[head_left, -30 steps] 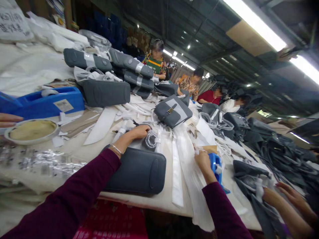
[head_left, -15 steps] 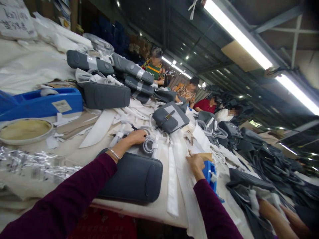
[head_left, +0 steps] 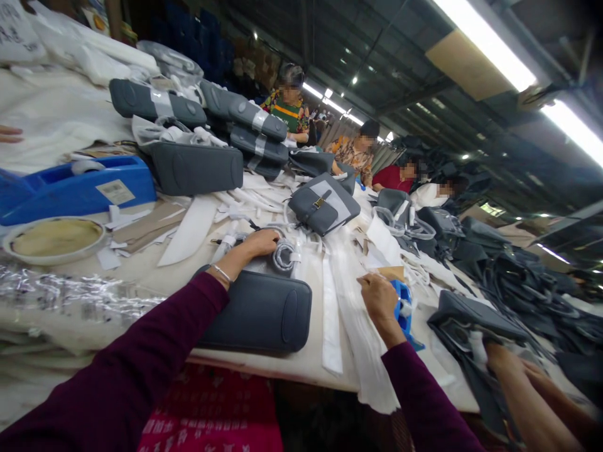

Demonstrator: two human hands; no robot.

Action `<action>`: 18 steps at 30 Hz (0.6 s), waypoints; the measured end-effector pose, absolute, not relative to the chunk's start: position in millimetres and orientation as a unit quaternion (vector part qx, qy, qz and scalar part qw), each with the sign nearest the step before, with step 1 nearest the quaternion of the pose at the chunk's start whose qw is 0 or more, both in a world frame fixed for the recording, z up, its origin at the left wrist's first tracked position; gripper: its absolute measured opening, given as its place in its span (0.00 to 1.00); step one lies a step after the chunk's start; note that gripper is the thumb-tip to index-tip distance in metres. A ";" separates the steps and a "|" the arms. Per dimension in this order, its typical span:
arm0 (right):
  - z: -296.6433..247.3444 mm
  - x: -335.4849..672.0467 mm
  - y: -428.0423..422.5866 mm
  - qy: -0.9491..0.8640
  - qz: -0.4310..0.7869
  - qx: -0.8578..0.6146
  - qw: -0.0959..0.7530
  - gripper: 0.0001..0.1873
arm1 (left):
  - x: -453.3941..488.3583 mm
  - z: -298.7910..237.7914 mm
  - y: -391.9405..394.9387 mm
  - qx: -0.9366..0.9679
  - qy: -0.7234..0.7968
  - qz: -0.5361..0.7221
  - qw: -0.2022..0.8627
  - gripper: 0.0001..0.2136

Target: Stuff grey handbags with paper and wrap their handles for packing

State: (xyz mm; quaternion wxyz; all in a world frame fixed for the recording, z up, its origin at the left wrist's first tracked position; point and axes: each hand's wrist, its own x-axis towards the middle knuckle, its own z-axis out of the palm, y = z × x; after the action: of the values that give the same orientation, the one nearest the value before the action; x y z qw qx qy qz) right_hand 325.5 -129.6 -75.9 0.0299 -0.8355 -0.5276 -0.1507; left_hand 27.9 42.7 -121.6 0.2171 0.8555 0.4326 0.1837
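Note:
A dark grey handbag (head_left: 264, 314) lies at the table's near edge, its base panel towards me. My left hand (head_left: 257, 243) reaches over it with curled fingers at its far side; the fingertips are partly hidden. Beside those fingers a wrapped, coiled strap (head_left: 284, 255) sits on the bag. To the right, my right hand (head_left: 380, 300) is closed above a pile of long white sheets (head_left: 353, 307). What its fingers hold, if anything, I cannot make out. Right behind it stands a small blue tape dispenser (head_left: 404, 307).
A large blue tape dispenser (head_left: 70, 188) and a round dish of yellowish paste (head_left: 54, 240) stand left. Stacked grey bags (head_left: 193, 166) and a buckled flap bag (head_left: 323, 204) lie farther back. At right, a co-worker's hands (head_left: 509, 364) work inside another grey bag (head_left: 475, 314).
The view has shifted a little. My right hand has turned into a more closed shape near the white sheets. My left hand stays at the handbag. Another person's fingers appear at far left.

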 end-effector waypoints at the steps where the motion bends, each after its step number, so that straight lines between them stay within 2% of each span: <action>1: -78.2 313.3 -137.9 -0.563 -0.150 -0.813 0.027 0.15 | 28.2 -122.1 43.1 0.854 0.438 0.178 0.216 0.14; 4: -91.1 275.0 -164.7 -0.660 -0.074 -0.747 0.019 0.12 | 28.9 -123.7 44.6 0.856 0.440 0.170 0.209 0.14; 6: -99.3 256.2 -178.6 -0.697 0.032 -0.717 0.013 0.11 | 29.3 -125.2 46.0 0.862 0.435 0.168 0.200 0.15; 8: -102.5 249.6 -184.3 -0.691 0.174 -0.702 0.017 0.16 | 29.9 -126.7 47.6 0.866 0.433 0.160 0.192 0.15; 10: -100.2 256.5 -180.4 -0.618 0.326 -0.712 0.063 0.18 | 30.6 -127.4 48.9 0.868 0.435 0.154 0.186 0.15; 12: -95.8 272.7 -168.5 -0.513 0.408 -0.741 0.145 0.14 | 31.0 -127.3 49.6 0.868 0.435 0.149 0.185 0.14; 15: -93.4 297.7 -141.0 -0.438 0.364 -0.790 0.228 0.06 | 31.2 -126.9 49.5 0.877 0.431 0.126 0.172 0.14; 18: -99.6 308.2 -107.0 -0.427 0.285 -0.825 0.235 0.07 | 31.7 -128.2 48.8 0.883 0.433 0.102 0.148 0.14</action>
State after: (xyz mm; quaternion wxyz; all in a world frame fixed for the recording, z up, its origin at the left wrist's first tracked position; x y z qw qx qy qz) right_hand 308.2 -107.0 -99.6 0.2353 -0.8253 -0.4271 0.2849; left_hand 31.7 48.8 -128.2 0.1482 0.8833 0.4329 0.1022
